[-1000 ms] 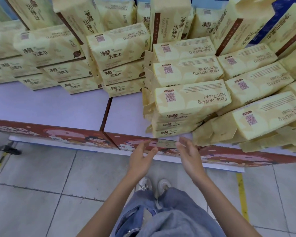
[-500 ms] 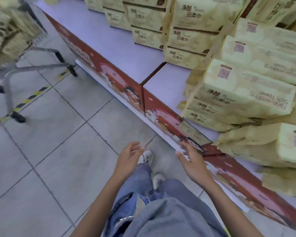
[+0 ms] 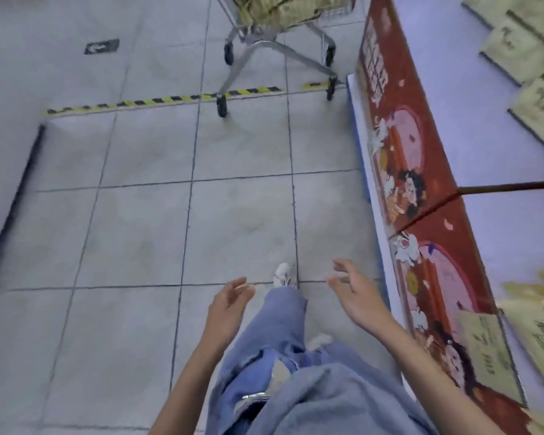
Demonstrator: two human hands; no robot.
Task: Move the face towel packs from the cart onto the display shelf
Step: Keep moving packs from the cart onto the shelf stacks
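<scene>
Grey floor tiles [image 3: 239, 215] fill most of my feed, with a yellow-and-black hazard strip [image 3: 170, 100] running across at about eleven o'clock. Left grip [image 3: 228, 306] is out in front over the floor, fingers loosely curled and apart, nothing in it, touching nothing. Right grip [image 3: 357, 296] sits at three o'clock of it, palm turned inward, fingers spread and relaxed, empty too, near the shelf's edge but clear of it. Between them I've got blue jeans [image 3: 283, 340] and a white shoe [image 3: 282, 273] planted on the tiles. Up at twelve o'clock stands the cart [image 3: 258, 43], well apart from both grips, its wire basket cut off by the top of my view, with face towel packs [image 3: 280, 11] piled inside. Display shelf [image 3: 453, 105] runs down the three o'clock side, with a lilac top and a red cartoon-printed front panel [image 3: 415, 189]. Shelved packs [image 3: 515, 45] lie on it at two o'clock, and more at four o'clock, all blurred, print unreadable.
</scene>
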